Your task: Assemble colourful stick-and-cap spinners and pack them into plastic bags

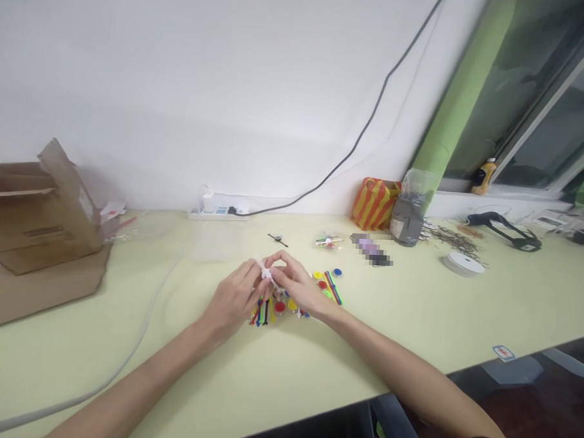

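Observation:
Both hands meet over the middle of the pale yellow table [413,315]. My left hand [233,298] and my right hand [296,280] each pinch a small white plastic piece [266,273] held between their fingertips, just above the tabletop. Under and beside the hands lies a scatter of small coloured plastic sticks and round discs [328,286] in red, yellow, green and blue. A small black stick part [277,239] lies farther back on the table.
An open cardboard box [35,224] stands at the left. A white power strip [218,207] with a dark cable sits against the wall. To the right are a small clear bag of parts [328,241], a striped bag [374,203], a grey jar [408,217] and a white tape roll [464,263].

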`<state>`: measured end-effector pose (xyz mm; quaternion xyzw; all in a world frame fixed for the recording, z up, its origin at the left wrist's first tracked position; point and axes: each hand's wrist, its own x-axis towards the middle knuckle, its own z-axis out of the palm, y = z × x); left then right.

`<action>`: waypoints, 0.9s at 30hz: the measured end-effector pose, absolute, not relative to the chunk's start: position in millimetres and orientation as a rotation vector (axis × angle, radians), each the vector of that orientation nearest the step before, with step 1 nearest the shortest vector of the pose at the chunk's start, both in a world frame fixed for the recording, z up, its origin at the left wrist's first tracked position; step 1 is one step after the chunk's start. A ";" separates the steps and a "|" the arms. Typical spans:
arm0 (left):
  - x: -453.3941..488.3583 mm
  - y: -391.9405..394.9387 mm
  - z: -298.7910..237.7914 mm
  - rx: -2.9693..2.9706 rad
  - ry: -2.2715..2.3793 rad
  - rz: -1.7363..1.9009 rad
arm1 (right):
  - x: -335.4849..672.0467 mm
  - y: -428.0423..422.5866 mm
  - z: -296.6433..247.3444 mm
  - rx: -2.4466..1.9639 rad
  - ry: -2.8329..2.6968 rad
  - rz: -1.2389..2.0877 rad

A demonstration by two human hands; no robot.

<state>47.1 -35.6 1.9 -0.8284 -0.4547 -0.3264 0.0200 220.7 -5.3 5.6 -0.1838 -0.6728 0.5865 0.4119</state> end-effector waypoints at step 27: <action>48.3 -40.9 5.6 -2.792 -1.054 -0.855 | 247.3 -15.9 17.8 -0.357 -1.964 1.442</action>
